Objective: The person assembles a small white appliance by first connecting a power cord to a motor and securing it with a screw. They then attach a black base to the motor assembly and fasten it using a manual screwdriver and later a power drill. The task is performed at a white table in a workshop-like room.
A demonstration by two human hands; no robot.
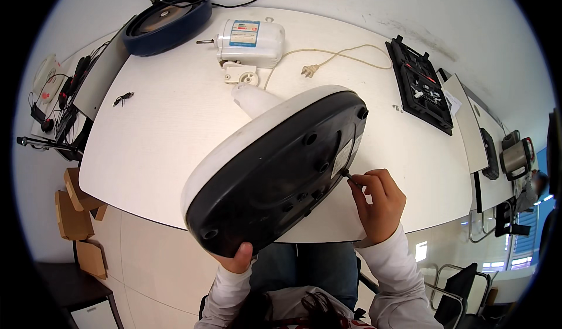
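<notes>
A fan base [249,179] is tilted up over the table's front edge, its black underside facing me and its white shell turned away. My left hand [237,260] grips its lower left rim; most of the fingers are hidden behind it. Near the base's right edge, my right hand [380,205] pinches a short, thin dark rod [353,181] whose tip meets the underside beside a label. The rod's exact kind cannot be made out. Beyond the base, a white fan motor housing [266,46] lies on the table with its metal shaft pointing left.
A pale power cord [351,52] trails right from the housing. At the back left stands a dark blue round object [137,33] with a black cord. An open black tool case [418,89] lies right, near small loose parts [397,108]. A short black cable [123,99] rests left.
</notes>
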